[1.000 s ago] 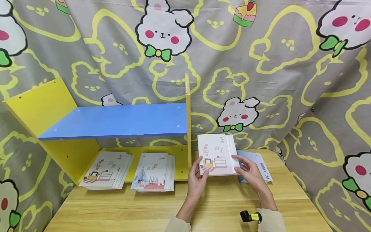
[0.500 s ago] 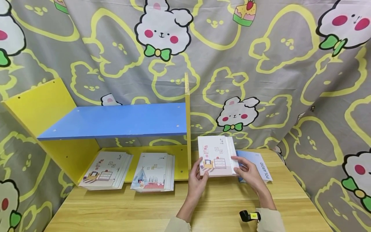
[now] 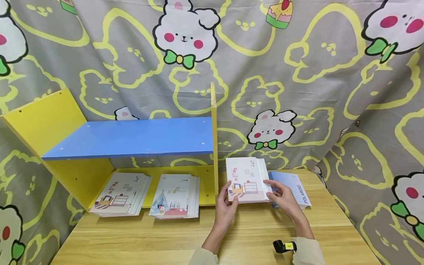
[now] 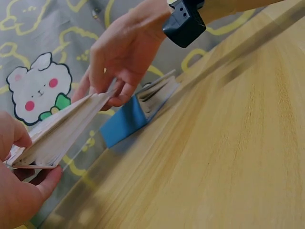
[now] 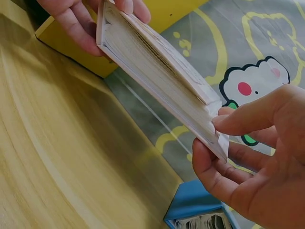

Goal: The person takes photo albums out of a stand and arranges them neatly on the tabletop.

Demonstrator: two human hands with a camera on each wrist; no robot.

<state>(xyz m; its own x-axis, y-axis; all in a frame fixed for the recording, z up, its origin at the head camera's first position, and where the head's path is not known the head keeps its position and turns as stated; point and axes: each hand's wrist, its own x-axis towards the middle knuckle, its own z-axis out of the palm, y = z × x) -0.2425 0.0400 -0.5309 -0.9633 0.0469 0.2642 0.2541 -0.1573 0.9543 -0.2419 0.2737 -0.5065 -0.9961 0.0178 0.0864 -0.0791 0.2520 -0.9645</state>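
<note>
A white photo album (image 3: 243, 171) with a drawn room on its cover is held off the table, right of the shelf. My left hand (image 3: 225, 209) grips its left edge, thumb on the cover side. At the opposite edge, my right hand (image 3: 285, 197) pinches it between thumb and fingers. The right wrist view shows the album's page edges (image 5: 157, 71) between both hands, its cover slightly apart from the pages. Close behind my right hand lies a blue album (image 3: 291, 186) marked POLAROID, partly hidden by that hand in the head view.
A yellow shelf unit (image 3: 214, 147) with a blue board (image 3: 139, 136) stands at the left. On its yellow base rest two white albums, a left one (image 3: 120, 193) and a right one (image 3: 173, 197), both jutting over the front edge. Patterned cloth (image 3: 318, 92) hangs behind the wooden table (image 3: 165, 239).
The white album has come down a little and slightly towards me, with both hands keeping their hold. The shelf and the other albums stay put; the view shifts slightly.
</note>
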